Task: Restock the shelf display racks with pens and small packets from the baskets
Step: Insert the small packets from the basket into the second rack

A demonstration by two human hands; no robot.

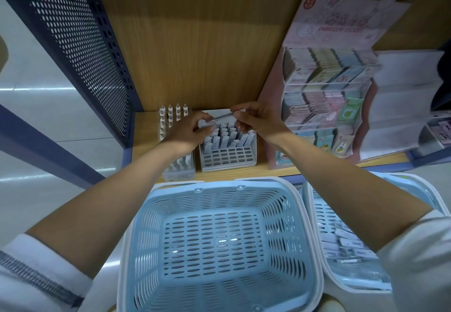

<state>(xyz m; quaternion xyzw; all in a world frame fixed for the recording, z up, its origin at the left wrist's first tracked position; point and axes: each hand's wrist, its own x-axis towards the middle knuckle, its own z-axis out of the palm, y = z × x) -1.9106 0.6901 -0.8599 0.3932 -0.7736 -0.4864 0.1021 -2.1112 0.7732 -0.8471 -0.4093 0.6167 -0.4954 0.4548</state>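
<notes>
Both hands are over a white pen rack [228, 159] on the wooden shelf. My right hand [256, 120] pinches a slim pen [223, 115] that lies level above the rack. My left hand [189, 129] has curled fingers at the pen's left end and seems to hold it too. Several pens [227, 135] stand in the rack's back rows, and its front slots are vacant. A second rack of white pens [173, 116] stands to the left, partly hidden by my left wrist. The light blue basket [219, 238] in front holds nothing.
A second blue basket [341, 243] at the right holds small packets, partly under my right arm. A pink sticker display stand [324, 96] full of packets rises right of the pen rack. A dark perforated metal panel [80, 43] bounds the shelf on the left.
</notes>
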